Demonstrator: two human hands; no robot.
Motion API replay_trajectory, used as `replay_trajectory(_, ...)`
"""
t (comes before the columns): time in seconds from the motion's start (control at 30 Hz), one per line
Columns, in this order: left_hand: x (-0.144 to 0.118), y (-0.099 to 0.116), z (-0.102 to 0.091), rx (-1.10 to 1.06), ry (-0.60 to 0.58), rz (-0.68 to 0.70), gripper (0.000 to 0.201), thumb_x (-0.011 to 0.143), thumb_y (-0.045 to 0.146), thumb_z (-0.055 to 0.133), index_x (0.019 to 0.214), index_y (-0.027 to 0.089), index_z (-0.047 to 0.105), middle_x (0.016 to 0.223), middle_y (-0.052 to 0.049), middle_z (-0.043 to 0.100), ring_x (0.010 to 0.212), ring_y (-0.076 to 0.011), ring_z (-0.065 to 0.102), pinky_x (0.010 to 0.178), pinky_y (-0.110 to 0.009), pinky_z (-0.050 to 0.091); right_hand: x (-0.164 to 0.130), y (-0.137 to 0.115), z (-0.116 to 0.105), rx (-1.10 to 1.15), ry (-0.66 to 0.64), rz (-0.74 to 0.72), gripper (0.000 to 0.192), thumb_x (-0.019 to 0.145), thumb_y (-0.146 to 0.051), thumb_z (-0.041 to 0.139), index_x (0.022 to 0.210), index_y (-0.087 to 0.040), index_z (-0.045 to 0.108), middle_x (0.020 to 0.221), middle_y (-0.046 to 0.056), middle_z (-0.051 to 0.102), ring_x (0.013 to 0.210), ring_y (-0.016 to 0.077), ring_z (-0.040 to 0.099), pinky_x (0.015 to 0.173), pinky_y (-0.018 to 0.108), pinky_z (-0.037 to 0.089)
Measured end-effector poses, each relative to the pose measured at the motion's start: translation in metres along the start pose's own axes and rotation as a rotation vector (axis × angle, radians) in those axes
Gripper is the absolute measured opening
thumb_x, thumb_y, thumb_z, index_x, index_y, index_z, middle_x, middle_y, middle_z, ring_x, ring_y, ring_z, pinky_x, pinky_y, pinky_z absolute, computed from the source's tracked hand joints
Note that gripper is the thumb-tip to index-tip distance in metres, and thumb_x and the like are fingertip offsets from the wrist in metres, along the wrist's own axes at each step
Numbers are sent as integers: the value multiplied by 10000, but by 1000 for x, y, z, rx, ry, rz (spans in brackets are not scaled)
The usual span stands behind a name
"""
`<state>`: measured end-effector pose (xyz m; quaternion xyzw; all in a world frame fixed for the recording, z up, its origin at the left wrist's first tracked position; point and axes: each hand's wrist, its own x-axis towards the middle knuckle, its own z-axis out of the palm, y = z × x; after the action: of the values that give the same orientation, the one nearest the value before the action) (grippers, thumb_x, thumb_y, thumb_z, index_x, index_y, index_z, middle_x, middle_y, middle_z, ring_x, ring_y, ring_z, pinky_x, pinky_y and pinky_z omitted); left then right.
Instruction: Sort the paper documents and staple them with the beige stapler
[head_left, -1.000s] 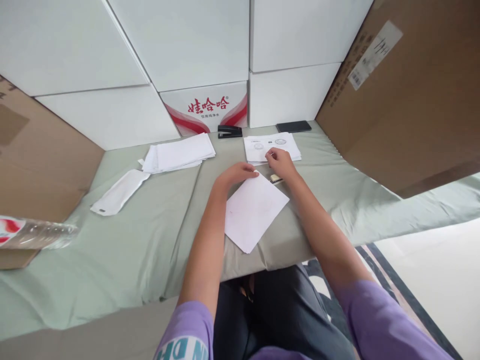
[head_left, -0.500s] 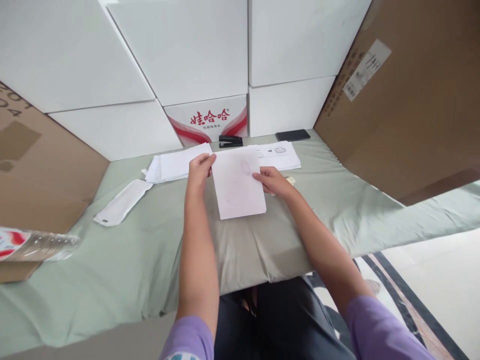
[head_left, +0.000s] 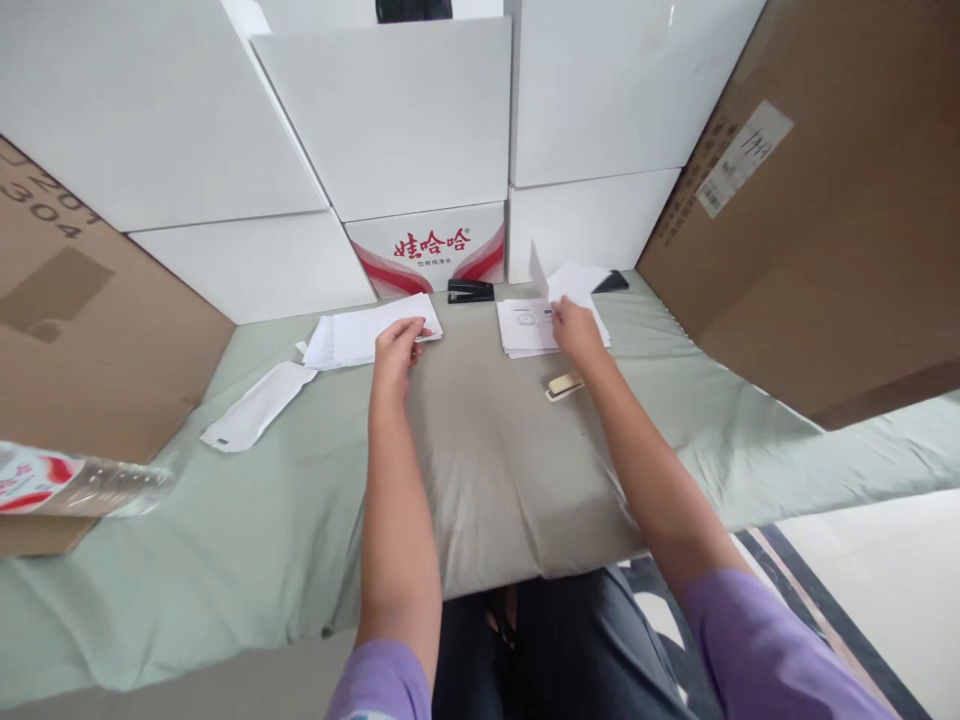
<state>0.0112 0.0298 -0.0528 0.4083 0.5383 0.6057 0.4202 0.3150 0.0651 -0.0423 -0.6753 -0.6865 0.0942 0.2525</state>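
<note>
While the right hand (head_left: 574, 325) pinched a thin white paper sheet (head_left: 564, 282) above the printed white pile (head_left: 525, 328) beneath it, the left hand (head_left: 397, 345) lay flat on the blank white stack (head_left: 360, 335); the loosely held sheet could fold or slip.

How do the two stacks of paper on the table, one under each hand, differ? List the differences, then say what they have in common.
1. The left paper stack shows a blank top sheet; the right paper stack shows printed circles.
2. The left stack is fanned and untidy; the right stack is squarer.
3. The left hand rests on its stack; the right hand lifts a sheet off its own.

Both are white and lie on the green cloth.
</note>
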Motion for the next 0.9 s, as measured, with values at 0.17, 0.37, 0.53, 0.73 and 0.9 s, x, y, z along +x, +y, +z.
replay_trajectory(0.17,1,-3,-3,2,5,-37,374,654,432,765,919,172,725,860,-59,710,488,-52,444,421,-194,165,-9,-14,28,-280,-362,116,439,930,-80,404,1307,-28,625,1400,276,574,1241,314,613,1015,374,484)
replay_trajectory(0.37,3,-7,-8,19,21,-61,373,655,426,755,923,168,723,873,-65,715,487,-52,447,426,-201,161,-5,-17,29,-313,-422,215,518,923,-69,390,1412,-38,557,1641,265,263,1313,330,573,1016,404,502)
replay_trajectory(0.53,3,-9,-11,47,30,-80,372,673,432,746,942,176,723,900,-67,722,502,-61,458,436,-210,177,-6,-23,30,-290,-301,250,508,908,-51,386,1379,-33,574,1584,273,370,1246,305,618,968,367,520)
replay_trajectory(0.73,7,-15,-13,91,14,-93,354,689,432,734,946,189,721,916,-67,732,499,-64,462,443,-205,196,-10,-22,29,-278,-216,216,407,923,-126,423,1264,-71,638,1373,263,573,1179,298,625,916,363,505)
replay_trajectory(0.9,5,-24,18,244,-125,-74,307,788,428,687,985,194,714,1034,-113,761,732,-161,691,544,-228,403,-8,-23,22,-325,-249,177,409,903,-139,431,1238,-145,666,1343,208,618,1189,311,619,1019,469,417)
